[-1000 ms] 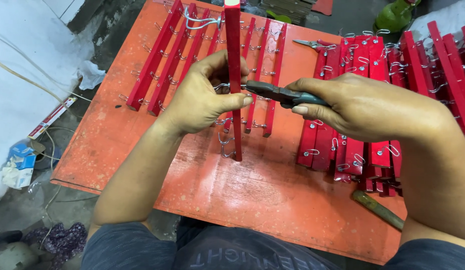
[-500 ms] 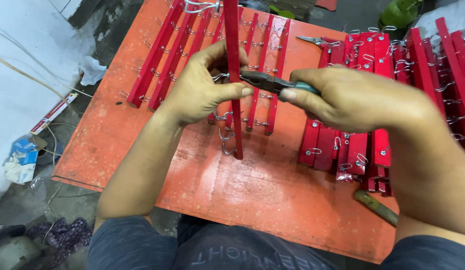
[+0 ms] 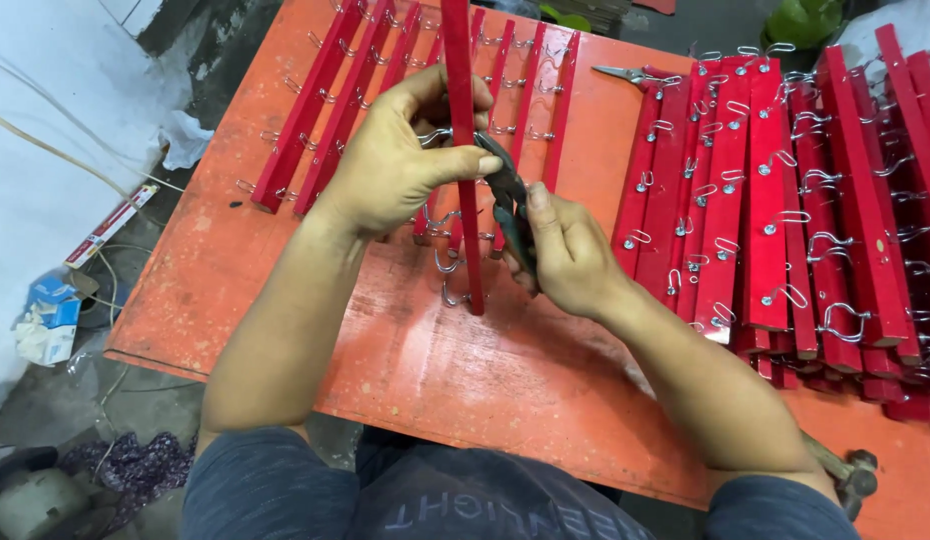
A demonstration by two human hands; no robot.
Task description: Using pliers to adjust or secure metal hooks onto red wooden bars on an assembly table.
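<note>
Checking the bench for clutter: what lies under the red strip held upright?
Under the red strip lie more red hook strips flat on the orange table. The left hand covers part of them.

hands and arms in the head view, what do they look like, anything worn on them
Both the left hand and the right hand are bare: no gloves, and no rings, watch or bands visible. The forearms are uncovered, with no sleeves reaching them. The fingers have short nails.
</note>
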